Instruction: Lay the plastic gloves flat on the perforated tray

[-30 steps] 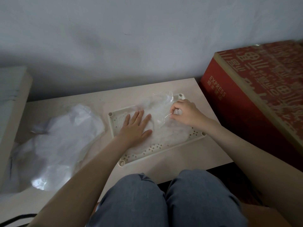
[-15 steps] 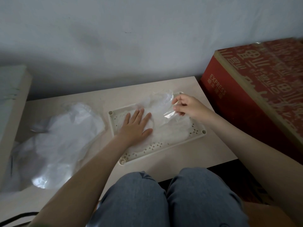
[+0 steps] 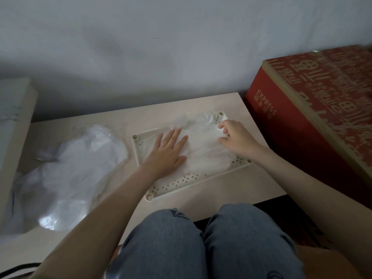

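A cream perforated tray [image 3: 181, 181] lies on the pale table [image 3: 225, 196]. Thin clear plastic gloves [image 3: 205, 152] are spread over its middle, and their crinkled far ends [image 3: 201, 118] reach past the tray's back rim. My left hand [image 3: 167, 152] presses flat on the gloves at the tray's left half, fingers straight and spread. My right hand [image 3: 237, 139] rests on the gloves near the far right corner post, its forefinger and thumb apart and the other fingers loosely curled. I see no plastic pinched in it.
A heap of crumpled clear plastic [image 3: 76, 170] lies on the table left of the tray. A big red cardboard box [image 3: 322, 121] stands against the table's right edge. A pale block [image 3: 12, 121] rises at the far left. My knees [image 3: 201, 244] are at the front edge.
My right hand was pinching a lifted edge of the plastic. It has come down onto the tray and let the plastic go. The gloves lie lower. My left hand stayed pressed flat.
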The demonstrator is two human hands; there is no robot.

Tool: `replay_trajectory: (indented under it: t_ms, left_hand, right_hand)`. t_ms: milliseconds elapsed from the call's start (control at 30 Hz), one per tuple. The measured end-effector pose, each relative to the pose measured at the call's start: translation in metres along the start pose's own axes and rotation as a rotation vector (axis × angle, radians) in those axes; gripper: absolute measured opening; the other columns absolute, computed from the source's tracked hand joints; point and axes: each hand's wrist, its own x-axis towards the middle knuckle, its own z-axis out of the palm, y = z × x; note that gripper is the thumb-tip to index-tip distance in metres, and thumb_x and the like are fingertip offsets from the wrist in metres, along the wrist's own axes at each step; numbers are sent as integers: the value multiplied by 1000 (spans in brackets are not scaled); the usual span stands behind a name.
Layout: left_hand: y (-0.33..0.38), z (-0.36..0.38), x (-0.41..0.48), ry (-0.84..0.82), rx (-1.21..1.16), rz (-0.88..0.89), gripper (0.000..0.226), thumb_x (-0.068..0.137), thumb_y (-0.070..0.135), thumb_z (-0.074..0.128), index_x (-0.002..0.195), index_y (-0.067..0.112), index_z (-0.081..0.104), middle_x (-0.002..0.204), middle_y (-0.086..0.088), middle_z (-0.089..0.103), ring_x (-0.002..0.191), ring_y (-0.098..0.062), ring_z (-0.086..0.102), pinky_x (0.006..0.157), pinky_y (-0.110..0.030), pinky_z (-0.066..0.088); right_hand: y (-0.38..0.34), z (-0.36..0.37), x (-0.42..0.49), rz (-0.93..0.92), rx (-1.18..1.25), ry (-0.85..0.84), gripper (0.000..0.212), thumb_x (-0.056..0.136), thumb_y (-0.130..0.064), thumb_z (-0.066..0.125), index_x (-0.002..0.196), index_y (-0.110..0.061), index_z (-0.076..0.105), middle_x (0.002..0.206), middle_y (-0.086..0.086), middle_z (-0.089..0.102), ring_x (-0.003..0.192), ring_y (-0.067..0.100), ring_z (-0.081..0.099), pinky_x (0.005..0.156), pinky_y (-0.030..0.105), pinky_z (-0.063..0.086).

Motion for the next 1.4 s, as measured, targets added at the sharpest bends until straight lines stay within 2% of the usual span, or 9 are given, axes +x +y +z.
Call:
replay_trajectory:
  t_ms: [133, 367, 633, 733, 800, 867, 1000, 1133, 1400]
  left_hand:
    - [3, -3, 2, 139, -21, 80, 62, 96, 48, 28, 143, 9, 42, 156, -13, 26, 144, -30, 24, 117, -45, 10]
    - [3, -2, 0, -64, -28, -22, 85, 80, 63, -13, 154, 24, 4, 162, -3, -6, 148, -19, -8, 117, -41, -8]
    - [-2, 9, 0, -141, -11, -13, 87, 70, 72, -29, 145, 30, -21, 160, -5, -15, 147, -20, -14, 116, -43, -11]
    - [-2, 0, -5, -65, 1, -18, 96, 73, 68, -33, 153, 25, -1, 161, -8, -4, 149, -25, -2, 117, -44, -5]
    - [-2, -8, -13, 53, -22, -6, 75, 95, 56, -4, 150, 16, 29, 157, -13, 23, 143, -30, 28, 116, -47, 16]
    - [-8, -15, -21, 256, 16, -28, 46, 95, 26, 31, 134, 11, 51, 142, -13, 48, 121, -32, 53, 102, -46, 41]
    - [-25, -26, -42, 444, 52, -288, 45, 77, -1, 45, 120, 2, 55, 127, -18, 54, 108, -38, 55, 93, -46, 44]
    - [-41, -34, -74, 182, -7, -697, 44, 95, 22, 45, 135, 4, 40, 142, -17, 39, 127, -35, 39, 104, -43, 31]
    - [-60, -35, -110, 0, -33, -759, 25, 96, 5, 38, 112, 13, 55, 105, -6, 66, 97, -25, 64, 66, -28, 41]
  right_hand:
    - [-10, 13, -8, -221, -116, -165, 44, 90, -26, 60, 132, -17, 50, 135, 2, 49, 127, 22, 37, 102, 31, 26]
    - [-8, 30, -16, -114, -393, -470, 71, 98, -51, 36, 153, -30, -2, 161, -2, -10, 148, 18, -7, 117, 39, 1]
    - [-4, 31, -16, -95, -413, -417, 81, 92, -55, 43, 152, -31, -5, 160, 0, -13, 147, 19, -15, 116, 41, -5]
    - [-5, 32, -13, -91, -418, -411, 79, 94, -59, 35, 150, -32, -14, 158, -2, -24, 144, 17, -25, 116, 42, -12]
    - [-7, 31, -12, -101, -413, -408, 76, 96, -60, 29, 150, -31, -17, 158, -2, -25, 144, 16, -25, 116, 42, -13]
    - [-13, 29, -10, -107, -368, -369, 76, 98, -56, 30, 151, -26, -16, 159, -1, -19, 146, 16, -18, 117, 40, -10]
    - [-42, 21, -4, -149, -305, -227, 76, 100, -43, 37, 152, -17, -12, 161, 4, -1, 148, 19, 0, 116, 35, 2]
    - [-75, 26, -2, -226, -333, -299, 82, 96, -41, 45, 152, -20, -11, 160, 2, 3, 147, 22, 6, 115, 36, 7]
    - [-130, 37, -9, -387, -329, -366, 82, 94, -35, 49, 152, -26, -8, 159, 3, 11, 144, 26, 18, 114, 40, 11]
